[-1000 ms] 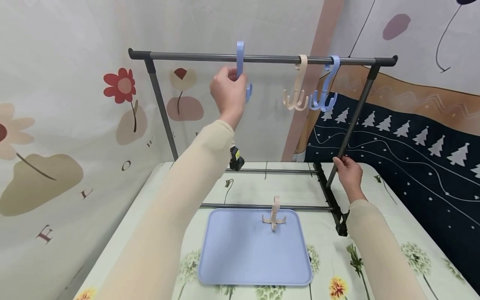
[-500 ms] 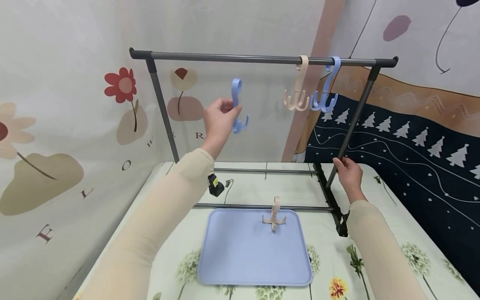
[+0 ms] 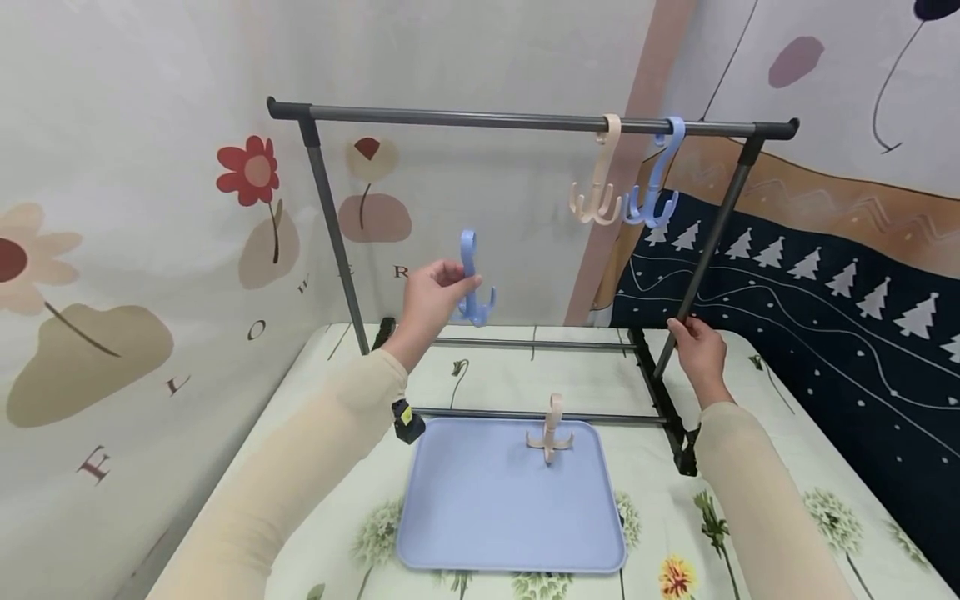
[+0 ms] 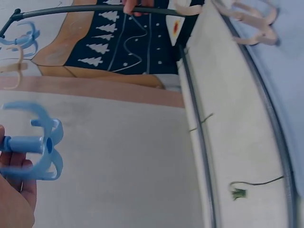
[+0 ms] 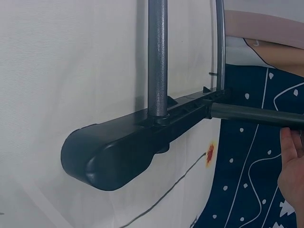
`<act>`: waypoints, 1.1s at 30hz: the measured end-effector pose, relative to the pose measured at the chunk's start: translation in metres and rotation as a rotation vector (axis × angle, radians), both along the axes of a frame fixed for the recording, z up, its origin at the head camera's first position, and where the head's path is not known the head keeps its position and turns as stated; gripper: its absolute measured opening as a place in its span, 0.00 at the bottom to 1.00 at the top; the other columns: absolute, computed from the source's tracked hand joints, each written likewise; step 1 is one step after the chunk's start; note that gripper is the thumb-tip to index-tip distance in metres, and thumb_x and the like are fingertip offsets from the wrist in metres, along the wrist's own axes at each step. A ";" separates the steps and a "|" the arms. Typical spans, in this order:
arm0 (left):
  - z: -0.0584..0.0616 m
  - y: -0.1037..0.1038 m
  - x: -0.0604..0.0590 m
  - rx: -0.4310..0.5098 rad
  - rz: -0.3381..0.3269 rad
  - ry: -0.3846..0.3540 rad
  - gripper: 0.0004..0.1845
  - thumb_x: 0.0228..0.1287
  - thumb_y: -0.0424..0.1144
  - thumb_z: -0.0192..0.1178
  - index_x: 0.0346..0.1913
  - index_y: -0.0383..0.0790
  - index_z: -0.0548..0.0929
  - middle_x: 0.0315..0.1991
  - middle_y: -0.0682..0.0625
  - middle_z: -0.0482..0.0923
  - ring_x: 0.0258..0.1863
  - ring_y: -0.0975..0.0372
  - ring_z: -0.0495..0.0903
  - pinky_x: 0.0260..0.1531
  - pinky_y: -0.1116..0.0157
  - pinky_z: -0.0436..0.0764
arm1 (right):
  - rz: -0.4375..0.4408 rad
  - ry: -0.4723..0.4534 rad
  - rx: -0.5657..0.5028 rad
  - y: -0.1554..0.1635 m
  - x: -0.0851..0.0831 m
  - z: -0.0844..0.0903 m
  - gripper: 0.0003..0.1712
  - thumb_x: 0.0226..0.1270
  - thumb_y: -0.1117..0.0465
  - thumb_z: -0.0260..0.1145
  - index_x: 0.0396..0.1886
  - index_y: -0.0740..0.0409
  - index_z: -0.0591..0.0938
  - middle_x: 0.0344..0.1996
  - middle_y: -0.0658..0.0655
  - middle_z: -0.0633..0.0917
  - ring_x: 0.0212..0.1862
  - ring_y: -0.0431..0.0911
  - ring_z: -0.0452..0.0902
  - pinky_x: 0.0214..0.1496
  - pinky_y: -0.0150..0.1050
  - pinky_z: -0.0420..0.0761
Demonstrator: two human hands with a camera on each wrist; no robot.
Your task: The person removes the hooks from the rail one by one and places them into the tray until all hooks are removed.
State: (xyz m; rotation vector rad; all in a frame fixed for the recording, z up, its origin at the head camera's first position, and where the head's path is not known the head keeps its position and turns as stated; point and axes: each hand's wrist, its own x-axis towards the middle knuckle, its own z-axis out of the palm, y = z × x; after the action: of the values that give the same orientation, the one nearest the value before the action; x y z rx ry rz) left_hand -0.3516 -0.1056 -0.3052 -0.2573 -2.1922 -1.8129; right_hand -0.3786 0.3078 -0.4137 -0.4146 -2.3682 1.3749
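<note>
Between thumb and fingers, my left hand (image 3: 431, 302) pinches the stem of a blue multi-prong hanging hook (image 3: 469, 252). The hook is upright, below the top bar and apart from it; its curled prongs (image 4: 50, 142) show in the left wrist view. My right hand (image 3: 699, 343) grips the right upright (image 3: 708, 250) of a dark metal rack low down. On the rack's top bar (image 3: 450, 117) hang a beige hook (image 3: 600, 179) and a second blue hook (image 3: 658, 179), side by side near the right end.
A blue tray (image 3: 487, 517) lies on the flower-print tablecloth in front of the rack, bearing one beige hook (image 3: 550, 437) near its back edge. The rack's black foot (image 5: 114, 156) and lower bars (image 3: 525, 343) sit just behind the tray.
My left hand has taken the blue hook off the top bar and brought it down, slightly left. The right hand stays on the upright.
</note>
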 end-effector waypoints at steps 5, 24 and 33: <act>-0.024 -0.004 0.006 -0.002 -0.058 -0.064 0.11 0.61 0.40 0.71 0.38 0.37 0.83 0.37 0.47 0.84 0.43 0.56 0.83 0.53 0.55 0.77 | 0.000 -0.007 -0.008 -0.001 0.001 0.000 0.31 0.76 0.43 0.54 0.63 0.62 0.77 0.57 0.64 0.82 0.57 0.56 0.78 0.60 0.49 0.75; -0.099 -0.003 0.025 -0.114 -0.156 -0.186 0.08 0.60 0.39 0.72 0.35 0.39 0.84 0.33 0.51 0.86 0.36 0.59 0.82 0.41 0.61 0.79 | 0.009 0.004 0.002 -0.001 0.001 0.000 0.32 0.76 0.41 0.54 0.64 0.61 0.77 0.56 0.64 0.82 0.55 0.54 0.78 0.57 0.47 0.76; -0.126 -0.003 0.034 -0.156 -0.156 -0.207 0.06 0.59 0.37 0.72 0.34 0.40 0.85 0.32 0.52 0.85 0.35 0.60 0.80 0.39 0.62 0.80 | 0.014 0.022 0.042 0.001 0.002 -0.002 0.33 0.76 0.40 0.53 0.63 0.63 0.77 0.54 0.66 0.82 0.54 0.57 0.78 0.55 0.48 0.77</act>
State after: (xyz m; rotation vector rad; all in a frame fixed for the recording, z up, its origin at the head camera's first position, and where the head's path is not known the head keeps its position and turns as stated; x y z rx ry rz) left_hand -0.3179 -0.1090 -0.4312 -0.2925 -2.5275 -1.8218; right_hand -0.3767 0.3088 -0.4159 -0.3698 -2.3821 1.3266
